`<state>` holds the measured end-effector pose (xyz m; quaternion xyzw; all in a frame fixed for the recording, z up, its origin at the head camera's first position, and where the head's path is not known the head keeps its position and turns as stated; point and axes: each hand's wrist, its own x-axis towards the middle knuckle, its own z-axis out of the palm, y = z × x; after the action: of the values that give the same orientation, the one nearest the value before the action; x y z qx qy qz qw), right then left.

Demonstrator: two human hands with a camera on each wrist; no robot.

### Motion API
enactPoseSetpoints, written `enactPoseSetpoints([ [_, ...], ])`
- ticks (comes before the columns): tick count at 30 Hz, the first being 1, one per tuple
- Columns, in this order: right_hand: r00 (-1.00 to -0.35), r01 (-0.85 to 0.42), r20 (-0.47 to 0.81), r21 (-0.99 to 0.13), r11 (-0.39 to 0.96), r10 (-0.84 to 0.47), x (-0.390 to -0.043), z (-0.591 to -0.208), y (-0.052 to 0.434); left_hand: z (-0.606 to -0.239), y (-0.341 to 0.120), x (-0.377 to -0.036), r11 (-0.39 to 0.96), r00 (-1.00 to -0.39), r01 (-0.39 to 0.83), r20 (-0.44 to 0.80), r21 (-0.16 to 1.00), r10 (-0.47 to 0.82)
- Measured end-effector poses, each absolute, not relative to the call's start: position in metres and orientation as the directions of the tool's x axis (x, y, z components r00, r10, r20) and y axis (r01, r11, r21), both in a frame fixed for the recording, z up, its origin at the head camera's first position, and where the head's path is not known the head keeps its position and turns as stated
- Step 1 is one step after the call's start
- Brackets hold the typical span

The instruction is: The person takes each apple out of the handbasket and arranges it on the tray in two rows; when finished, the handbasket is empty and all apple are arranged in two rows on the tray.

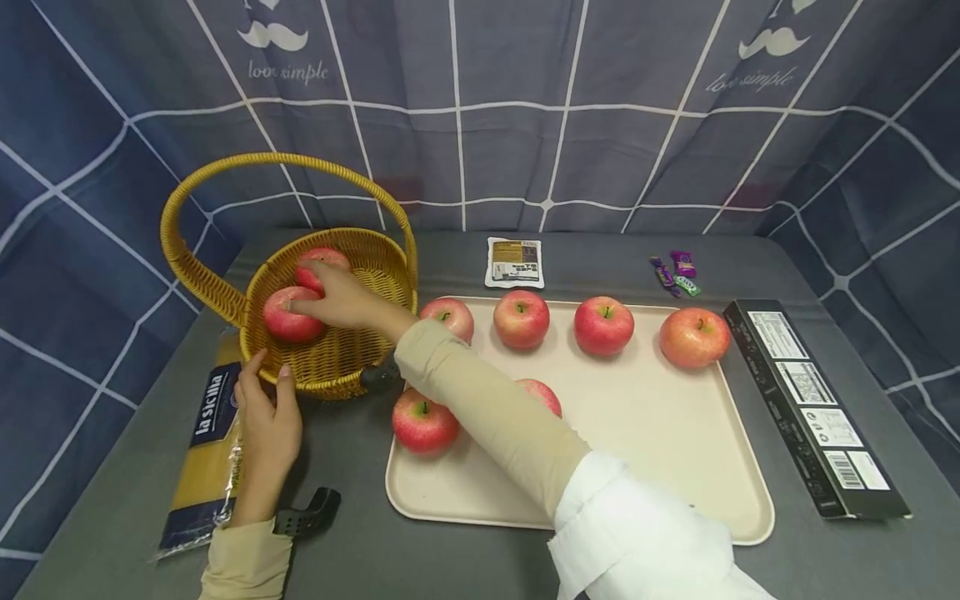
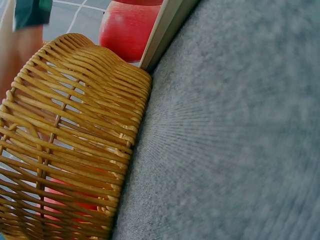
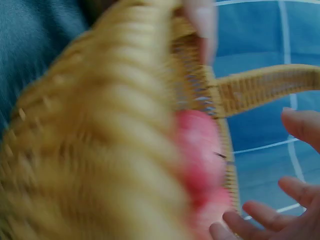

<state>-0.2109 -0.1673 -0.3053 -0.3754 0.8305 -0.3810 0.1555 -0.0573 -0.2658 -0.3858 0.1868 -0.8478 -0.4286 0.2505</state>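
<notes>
A yellow wicker basket (image 1: 330, 367) with a tall handle stands at the left, holding two red apples, a nearer apple (image 1: 291, 315) and a farther apple (image 1: 322, 258). My right hand (image 1: 341, 296) reaches over the rim to them. Its fingers are spread in the right wrist view, beside the apples (image 3: 200, 150). My left hand (image 1: 266, 425) is at the basket's near left side, its fingers and thumb extended at the wall. Through the weave of the basket (image 2: 75, 120) in the left wrist view, some red shows.
Right of the basket, a cream tray (image 1: 645, 450) bears several apples (image 1: 603, 325); my right arm crosses it. A pasta packet (image 1: 198, 467) lies left of my left hand. Behind the tray are a white sachet (image 1: 514, 262) and small candies (image 1: 682, 264). A long black box (image 1: 813, 408) lies right.
</notes>
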Motion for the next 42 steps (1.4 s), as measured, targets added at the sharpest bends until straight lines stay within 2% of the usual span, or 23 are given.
enactPoseSetpoints([
  [4,-0.690,-0.385,-0.048,-0.821,0.422,-0.722,-0.207,-0.326,-0.181,-0.384,-0.266,-0.056,0.563,-0.806,-0.091,0.271,0.822,-0.526],
  [9,-0.680,-0.319,-0.075,-0.865,0.387,-0.729,-0.205,-0.345,-0.184,-0.381,-0.264,-0.055,0.550,-0.820,-0.097,0.247,0.829,-0.516],
  [25,-0.647,-0.416,-0.096,-0.787,0.456,-0.756,-0.207,-0.347,-0.184,-0.383,-0.264,-0.058,0.552,-0.811,-0.094,0.257,0.829,-0.525],
  [33,-0.650,-0.354,-0.144,-0.812,0.465,-0.746,-0.208,-0.347,-0.183,-0.384,-0.264,-0.057,0.564,-0.812,-0.112,0.252,0.818,-0.527],
  [36,-0.596,-0.390,-0.164,-0.797,0.462,-0.786,-0.206,-0.346,-0.183,-0.383,-0.265,-0.055,0.563,-0.808,-0.108,0.257,0.819,-0.530],
  [42,-0.390,-0.439,-0.202,-0.817,0.374,-0.899,-0.203,-0.345,-0.179,-0.381,-0.265,-0.051,0.555,-0.814,-0.113,0.243,0.824,-0.527],
])
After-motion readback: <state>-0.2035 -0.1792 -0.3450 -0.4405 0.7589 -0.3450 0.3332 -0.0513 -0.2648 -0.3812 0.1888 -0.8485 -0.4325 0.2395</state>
